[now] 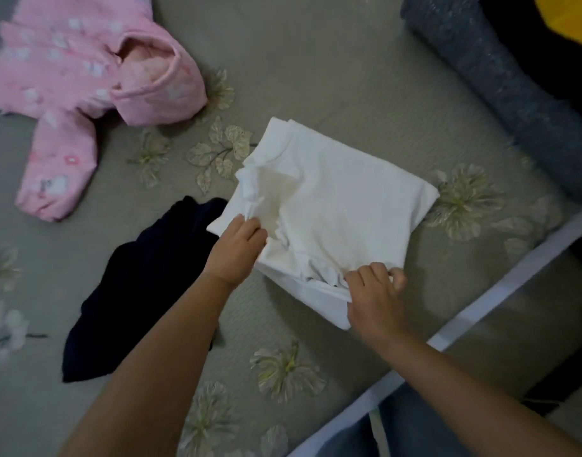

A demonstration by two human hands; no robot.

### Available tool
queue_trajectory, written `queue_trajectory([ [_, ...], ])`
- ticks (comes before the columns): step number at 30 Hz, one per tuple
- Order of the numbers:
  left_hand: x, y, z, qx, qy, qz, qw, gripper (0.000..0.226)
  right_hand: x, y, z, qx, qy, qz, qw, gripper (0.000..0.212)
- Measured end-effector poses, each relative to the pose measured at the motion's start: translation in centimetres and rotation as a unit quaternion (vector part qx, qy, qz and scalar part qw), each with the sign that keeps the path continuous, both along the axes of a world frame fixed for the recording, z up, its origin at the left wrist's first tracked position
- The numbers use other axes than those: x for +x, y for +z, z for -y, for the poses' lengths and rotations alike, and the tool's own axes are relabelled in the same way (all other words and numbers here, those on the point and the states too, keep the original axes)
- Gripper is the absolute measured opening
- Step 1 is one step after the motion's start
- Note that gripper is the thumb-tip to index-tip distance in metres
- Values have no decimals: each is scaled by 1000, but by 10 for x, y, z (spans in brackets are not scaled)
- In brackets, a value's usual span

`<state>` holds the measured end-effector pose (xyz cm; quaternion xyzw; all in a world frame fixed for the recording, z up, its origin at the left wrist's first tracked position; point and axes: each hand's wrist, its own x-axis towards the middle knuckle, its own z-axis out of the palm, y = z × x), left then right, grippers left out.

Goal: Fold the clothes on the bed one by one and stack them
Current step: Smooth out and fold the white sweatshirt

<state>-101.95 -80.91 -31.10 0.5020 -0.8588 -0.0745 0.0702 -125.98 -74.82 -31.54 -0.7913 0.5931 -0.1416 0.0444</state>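
In the middle of the bed [332, 77], on its grey-green floral cover, there's a white garment [342, 206] already folded into a rough rectangle, and both hands are on its near edge: the left hand [237, 249] pinches the bunched fabric at the near-left corner, the right hand [375, 298] grips the near-right corner with curled fingers. Just left of it, touching, lies a crumpled dark navy garment [134, 291]; a pink padded jacket [78, 90] is spread out far left, and a rolled grey blanket [500, 87] runs along the far right.
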Motion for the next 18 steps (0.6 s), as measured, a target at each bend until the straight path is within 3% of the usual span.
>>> queue_trajectory([
  [4, 14, -28, -32, 72, 69, 17, 995, 18, 22, -27, -31, 40, -9, -40, 998, 9],
  [6, 18, -30, -45, 176, 118, 108, 971, 30, 33, -37, -45, 106, -13, -83, 991, 39],
  [8, 25, -31, -55, 239, 174, 145, 944, 51, 39, -41, -55, 137, -24, -98, 985, 69],
  [10, 27, -22, -58, 190, 182, 113, 958, 62, 39, -40, -59, 126, -35, -88, 987, 88],
  [14, 35, -35, -58, 55, 22, 92, 994, 75, 42, -38, -55, 127, -57, -103, 985, 117],
  [18, 22, -43, -37, 100, -68, 143, 982, 117, 47, -53, -44, 173, -65, -143, 972, 132],
])
